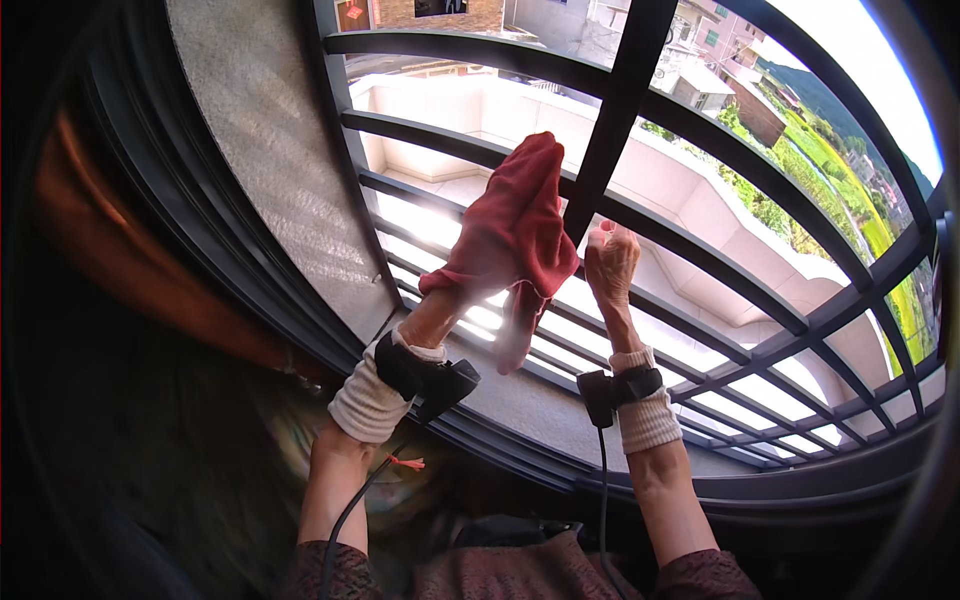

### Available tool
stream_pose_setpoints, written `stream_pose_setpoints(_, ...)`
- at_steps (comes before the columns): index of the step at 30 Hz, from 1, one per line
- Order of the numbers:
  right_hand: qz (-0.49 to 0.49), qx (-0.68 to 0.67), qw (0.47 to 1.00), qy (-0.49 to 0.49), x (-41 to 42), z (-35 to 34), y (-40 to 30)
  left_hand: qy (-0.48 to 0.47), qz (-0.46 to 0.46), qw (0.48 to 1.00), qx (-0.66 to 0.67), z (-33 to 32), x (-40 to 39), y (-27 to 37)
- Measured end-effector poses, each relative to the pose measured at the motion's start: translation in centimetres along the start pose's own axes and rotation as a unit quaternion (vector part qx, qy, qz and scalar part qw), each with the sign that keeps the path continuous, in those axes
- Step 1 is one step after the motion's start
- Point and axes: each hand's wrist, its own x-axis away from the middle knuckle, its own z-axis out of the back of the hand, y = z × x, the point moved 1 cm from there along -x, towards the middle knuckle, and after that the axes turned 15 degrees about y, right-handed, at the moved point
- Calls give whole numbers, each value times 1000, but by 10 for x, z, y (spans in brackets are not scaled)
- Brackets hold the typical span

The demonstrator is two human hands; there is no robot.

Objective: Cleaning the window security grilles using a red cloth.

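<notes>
My left hand (499, 247) is covered by a red cloth (517, 202), which hides the fingers and lies against the dark window grille (634, 67). A loose end of the cloth hangs below the palm side. To the right of the grille's thick upright bar, my right hand (613, 259) is raised with its fingers curled. It is close to a crossbar (705, 247); whether the fingers hold a bar cannot be made out. Both wrists carry white knitted cuffs (651, 420) and black strapped devices (598, 399) with cables.
A pale sill and wall (247, 150) run along the left of the grille. Dark window track rails (487, 435) lie between me and the bars. Outside are a light tiled parapet (675, 187), houses and green fields. An orange-brown surface (127, 240) shows at left.
</notes>
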Motion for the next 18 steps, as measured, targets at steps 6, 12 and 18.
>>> stream_pose_setpoints(6, -18, 12, 999, -40, 1, 4, 7, -179, -43, 955, -234, 4, 5, -87)
stream_pose_setpoints(12, 38, -34, 998, -23, 1, 11, -3, -126, 222, 967, -19, 24, -48, -146)
stream_pose_setpoints(18, -7, -146, 989, -29, 10, 53, -72, -181, 153, 948, -213, 38, -64, -98)
